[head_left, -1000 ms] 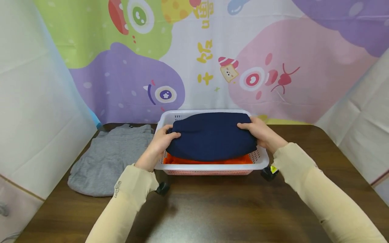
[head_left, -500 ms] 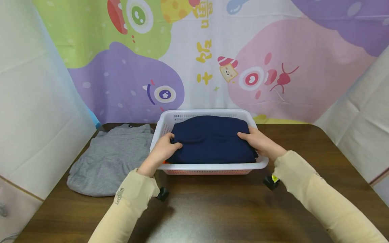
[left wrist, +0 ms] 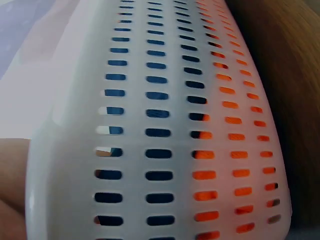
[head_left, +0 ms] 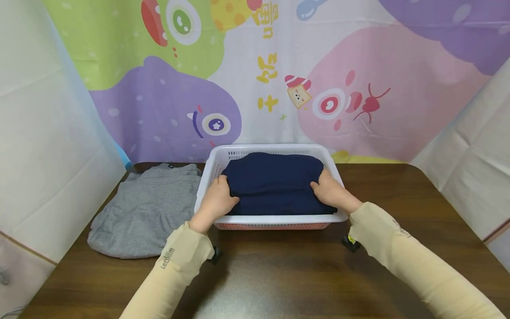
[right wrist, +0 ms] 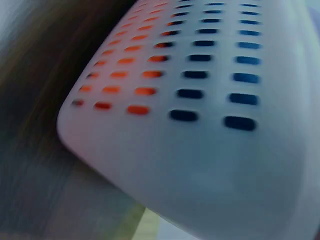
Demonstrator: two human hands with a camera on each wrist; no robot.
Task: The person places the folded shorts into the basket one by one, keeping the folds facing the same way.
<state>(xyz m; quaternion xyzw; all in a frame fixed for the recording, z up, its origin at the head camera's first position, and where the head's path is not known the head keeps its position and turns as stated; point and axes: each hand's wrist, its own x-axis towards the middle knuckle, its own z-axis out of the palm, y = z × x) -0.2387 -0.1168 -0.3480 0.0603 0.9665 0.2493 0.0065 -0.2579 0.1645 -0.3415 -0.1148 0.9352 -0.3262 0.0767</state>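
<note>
A folded navy garment [head_left: 275,181] lies inside a white plastic basket [head_left: 275,219] with slotted walls. At its left end my left hand [head_left: 217,201] holds the cloth, thumb on top and fingers down between cloth and basket wall. My right hand [head_left: 332,190] grips the right end in a similar way, its fingertips hidden. Beneath the navy layer, orange cloth [left wrist: 205,175] shows through the basket's slots in the left wrist view. The right wrist view has the basket's wall [right wrist: 210,160] close up, with navy above orange behind the slots.
Left of the basket, a folded grey garment [head_left: 147,212] lies flat on the brown wooden table [head_left: 279,274]. A printed cartoon curtain [head_left: 267,128] hangs right behind the basket. White panels [head_left: 52,133] flank the table.
The navy garment has gone down into the basket and now covers the orange cloth in the head view. Both hands have moved down with it, and the basket has shifted slightly left.
</note>
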